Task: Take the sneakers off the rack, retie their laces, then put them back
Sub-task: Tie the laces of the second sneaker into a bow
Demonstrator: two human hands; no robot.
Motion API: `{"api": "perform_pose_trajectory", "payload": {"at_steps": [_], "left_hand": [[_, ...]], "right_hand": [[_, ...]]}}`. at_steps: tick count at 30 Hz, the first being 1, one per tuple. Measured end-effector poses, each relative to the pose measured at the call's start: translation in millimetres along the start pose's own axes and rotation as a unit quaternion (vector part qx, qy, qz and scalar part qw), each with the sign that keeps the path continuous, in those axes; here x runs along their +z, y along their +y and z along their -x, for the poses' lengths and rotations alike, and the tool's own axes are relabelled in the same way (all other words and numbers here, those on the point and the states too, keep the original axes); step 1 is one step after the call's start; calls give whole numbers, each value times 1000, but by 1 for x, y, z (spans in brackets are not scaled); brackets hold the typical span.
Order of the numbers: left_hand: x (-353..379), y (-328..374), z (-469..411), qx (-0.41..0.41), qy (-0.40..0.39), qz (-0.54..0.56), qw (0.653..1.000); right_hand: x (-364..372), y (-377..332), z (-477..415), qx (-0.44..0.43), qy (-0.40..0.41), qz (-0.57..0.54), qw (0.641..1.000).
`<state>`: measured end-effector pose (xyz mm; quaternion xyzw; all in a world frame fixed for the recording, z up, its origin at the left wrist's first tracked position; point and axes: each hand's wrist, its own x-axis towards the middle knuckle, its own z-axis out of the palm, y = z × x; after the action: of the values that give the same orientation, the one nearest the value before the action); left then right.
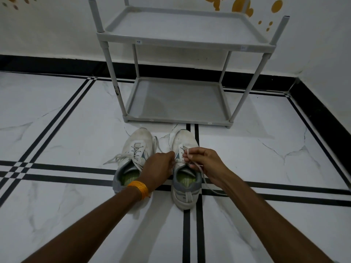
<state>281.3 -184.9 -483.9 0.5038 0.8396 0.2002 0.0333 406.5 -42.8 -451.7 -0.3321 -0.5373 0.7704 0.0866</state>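
Note:
Two white and grey sneakers stand side by side on the floor, toes toward the rack. The left sneaker [135, 147] has loose laces spilling out to its left. Over the right sneaker [185, 141] my right hand [204, 164] pinches a loop of its white lace [204, 180], whose free end trails to the right across the floor. My left hand [158, 168], with an orange band on the wrist, is closed at the same shoe's eyelets; what it grips is hidden. The grey two-shelf rack [171, 121] stands just beyond the shoes with nothing on either shelf.
White marble floor tiles with black inlay lines spread all around. A black skirting band [321, 118] runs along the white wall behind and to the right. The rack's four thin legs stand near the wall.

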Motion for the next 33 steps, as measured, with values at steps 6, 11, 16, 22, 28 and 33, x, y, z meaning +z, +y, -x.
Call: {"api": "perform_pose_trajectory", "payload": {"at_steps": [6, 11, 16, 22, 28, 33], "left_hand": [[-18, 2, -13, -35, 3, 14, 999], [-27, 17, -15, -192, -76, 525, 826], [-8, 24, -6, -251, -20, 664, 704], [-5, 31, -8, -207, 28, 607, 766], [0, 36, -13, -166, 66, 540, 823], [4, 33, -15, -136, 89, 499, 851]], "right_hand": [[7, 1, -6, -43, 42, 51, 997], [8, 4, -9, -86, 57, 126, 987], [10, 1, -11, -99, 59, 163, 980], [4, -5, -7, -66, -4, 118, 991], [-4, -9, -8, -47, -50, 123, 990], [-4, -7, -10, -53, -54, 127, 989]]}}
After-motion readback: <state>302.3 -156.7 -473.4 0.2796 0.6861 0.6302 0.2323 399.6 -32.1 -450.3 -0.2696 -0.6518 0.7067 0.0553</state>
